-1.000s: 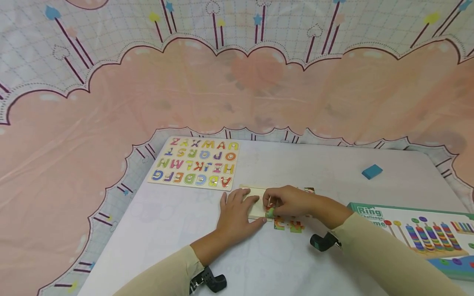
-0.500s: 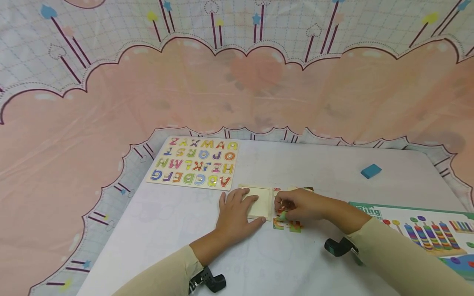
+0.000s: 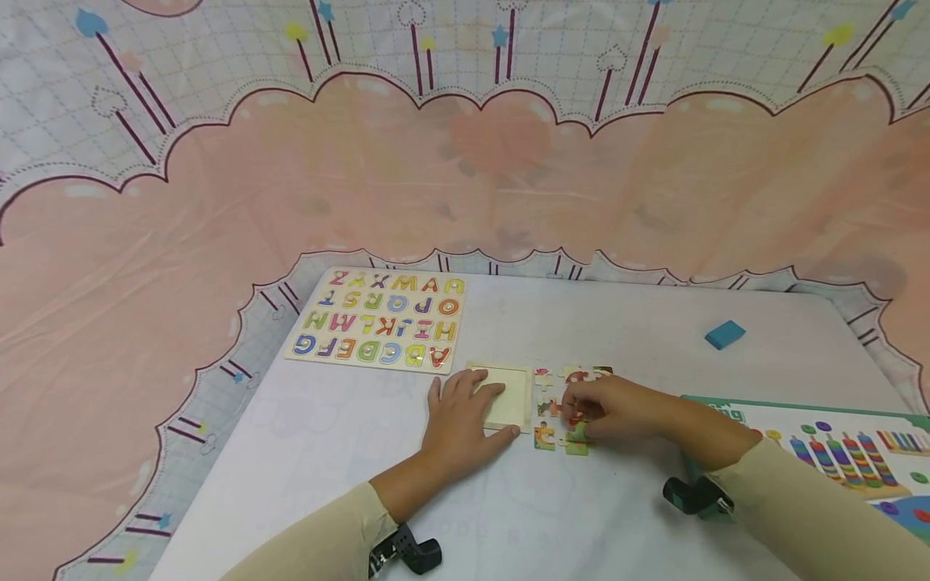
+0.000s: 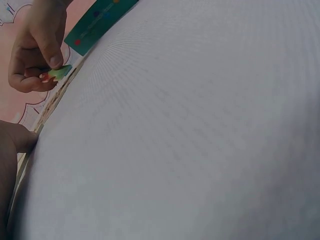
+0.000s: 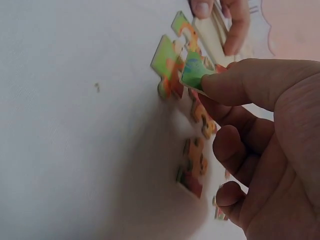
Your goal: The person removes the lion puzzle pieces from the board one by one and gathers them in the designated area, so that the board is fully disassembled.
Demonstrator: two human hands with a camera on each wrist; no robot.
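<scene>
My right hand (image 3: 610, 407) pinches a green jigsaw puzzle piece (image 5: 194, 73) between thumb and fingers. It is above several loose puzzle pieces (image 3: 544, 436) laid in rows on the white table. In the right wrist view, more pieces (image 5: 166, 62) with green and orange print lie just beyond the held one. My left hand (image 3: 461, 420) rests with spread fingers on the left and lower edges of a pale wooden puzzle tray (image 3: 512, 395), whose bare base shows. The left wrist view catches the held piece (image 4: 59, 74) tilted in the right fingers.
An alphabet board (image 3: 381, 319) with coloured letters lies at the back left of the table (image 3: 312, 484). A blue block (image 3: 725, 335) sits at the back right. The ring game box (image 3: 843, 452) is at the right, partly behind the right forearm.
The right hand has moved right with its puzzle piece, from over the tray to over the loose pieces, uncovering the tray's base. The left hand has stayed in place.
</scene>
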